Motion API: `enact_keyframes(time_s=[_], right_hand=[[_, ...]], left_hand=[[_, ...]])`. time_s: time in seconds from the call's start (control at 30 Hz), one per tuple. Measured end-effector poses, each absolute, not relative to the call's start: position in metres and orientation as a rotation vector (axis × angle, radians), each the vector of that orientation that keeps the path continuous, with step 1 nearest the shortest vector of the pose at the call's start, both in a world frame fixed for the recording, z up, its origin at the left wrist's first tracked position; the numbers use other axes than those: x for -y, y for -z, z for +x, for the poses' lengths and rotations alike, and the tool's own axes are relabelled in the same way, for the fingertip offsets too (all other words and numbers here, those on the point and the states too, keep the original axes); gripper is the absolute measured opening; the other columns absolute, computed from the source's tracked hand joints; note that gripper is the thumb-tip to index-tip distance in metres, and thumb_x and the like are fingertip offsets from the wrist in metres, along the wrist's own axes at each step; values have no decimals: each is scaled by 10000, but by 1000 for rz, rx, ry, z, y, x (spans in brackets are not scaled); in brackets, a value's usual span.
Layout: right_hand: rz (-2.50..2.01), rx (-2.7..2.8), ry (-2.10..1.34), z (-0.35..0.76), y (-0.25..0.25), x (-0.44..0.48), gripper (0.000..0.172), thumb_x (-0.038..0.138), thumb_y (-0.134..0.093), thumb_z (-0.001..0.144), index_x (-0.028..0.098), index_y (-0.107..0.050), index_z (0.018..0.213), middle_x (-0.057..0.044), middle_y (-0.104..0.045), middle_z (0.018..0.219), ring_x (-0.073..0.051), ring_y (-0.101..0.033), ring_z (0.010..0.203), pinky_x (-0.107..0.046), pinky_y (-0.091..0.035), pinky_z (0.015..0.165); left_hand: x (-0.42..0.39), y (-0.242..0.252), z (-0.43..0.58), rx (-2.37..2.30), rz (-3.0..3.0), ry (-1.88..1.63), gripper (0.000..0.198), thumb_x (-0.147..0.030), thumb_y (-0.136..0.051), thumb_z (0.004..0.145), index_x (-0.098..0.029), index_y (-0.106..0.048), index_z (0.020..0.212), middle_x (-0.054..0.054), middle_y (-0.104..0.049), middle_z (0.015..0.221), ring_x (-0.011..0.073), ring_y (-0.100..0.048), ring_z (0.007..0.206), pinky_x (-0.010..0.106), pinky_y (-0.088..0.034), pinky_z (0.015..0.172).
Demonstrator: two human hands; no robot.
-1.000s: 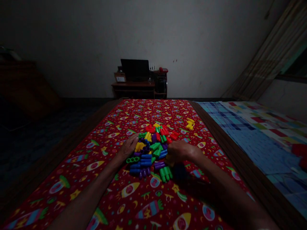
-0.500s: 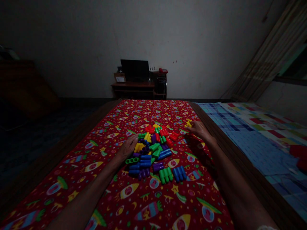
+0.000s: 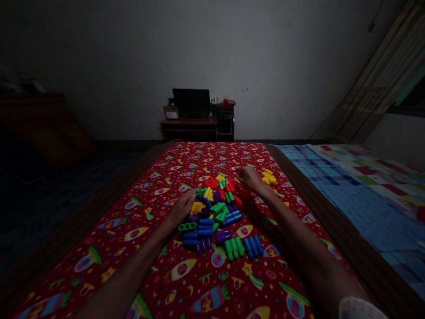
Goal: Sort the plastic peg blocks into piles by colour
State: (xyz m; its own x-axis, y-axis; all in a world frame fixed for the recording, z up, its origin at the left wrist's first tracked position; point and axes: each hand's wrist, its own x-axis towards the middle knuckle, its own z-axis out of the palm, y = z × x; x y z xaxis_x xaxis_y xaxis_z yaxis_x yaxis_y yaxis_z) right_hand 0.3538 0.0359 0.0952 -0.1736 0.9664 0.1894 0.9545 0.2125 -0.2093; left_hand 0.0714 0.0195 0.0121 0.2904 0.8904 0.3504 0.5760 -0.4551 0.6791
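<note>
A pile of plastic toy building blocks [image 3: 221, 215], shaped like joined tubes in green, blue, purple, red and yellow, lies on a red patterned cloth [image 3: 186, 268]. At the pile's left edge rests my left hand [image 3: 183, 207], open, its fingers against the green and yellow blocks. My right hand [image 3: 249, 178] hovers over the far right side of the pile, near the red blocks [image 3: 230, 185]. Its fingers are loosely bent and no block shows in them. Just right of it, yellow blocks [image 3: 269, 177] sit apart from the pile.
Closest to me lie a green block [image 3: 234, 248] and a blue block [image 3: 253, 246]. A bed with a checked blue sheet [image 3: 338, 199] is on the right. A desk with a dark monitor [image 3: 191, 102] stands against the far wall.
My right hand has let go of a yellow block at the right and moved left to the pile's far side. The left hand stays by the pile. The view has shifted slightly.
</note>
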Motion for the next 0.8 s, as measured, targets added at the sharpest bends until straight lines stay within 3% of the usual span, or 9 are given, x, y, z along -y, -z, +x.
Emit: enact_keyframes(time_s=[0.17, 0.33, 0.47, 0.57, 0.8], right_hand=[[-1813, 2409, -237, 297, -91, -82, 326, 235, -534, 850, 88, -646, 1119, -174, -665, 1124, -221, -620, 1021, -252, -436, 766], [-1804, 2382, -341, 288, -86, -97, 311, 162, -604, 760, 68, -684, 1045, -159, -697, 1026, -204, -644, 887, -231, -439, 679], [-1768, 2288, -340, 307, -81, -88, 263, 156, -516, 816, 65, -724, 949, -118, -717, 908, -181, -641, 819, -215, -418, 654], [-1728, 2191, -294, 326, -76, -77, 317, 146, -440, 862, 87, -719, 999, -108, -718, 961, -169, -633, 850, -214, -423, 697], [-1674, 2103, -329, 338, -63, -74, 232, 209, -529, 842, 130, -723, 942, -79, -719, 878, -164, -618, 788, -220, -425, 676]], left_hand=[[-18, -14, 70, -1303, 2152, -971, 701, -629, -269, 889, -113, -636, 1189, 142, -617, 1284, 266, -556, 1212, 437, -403, 1072], [-20, -11, 69, -1324, 2154, -961, 742, -662, -255, 876, -101, -638, 1175, 154, -620, 1275, 266, -560, 1208, 421, -404, 1075], [-19, -12, 70, -1321, 2162, -960, 739, -647, -246, 885, -89, -632, 1177, 166, -614, 1279, 270, -565, 1198, 432, -410, 1066], [-18, -13, 70, -1321, 2160, -938, 723, -633, -242, 890, -98, -635, 1177, 157, -625, 1263, 268, -569, 1189, 427, -414, 1062], [-23, -8, 69, -1352, 2136, -1013, 726, -668, -276, 861, -113, -658, 1131, 146, -649, 1229, 274, -585, 1166, 422, -431, 1048]])
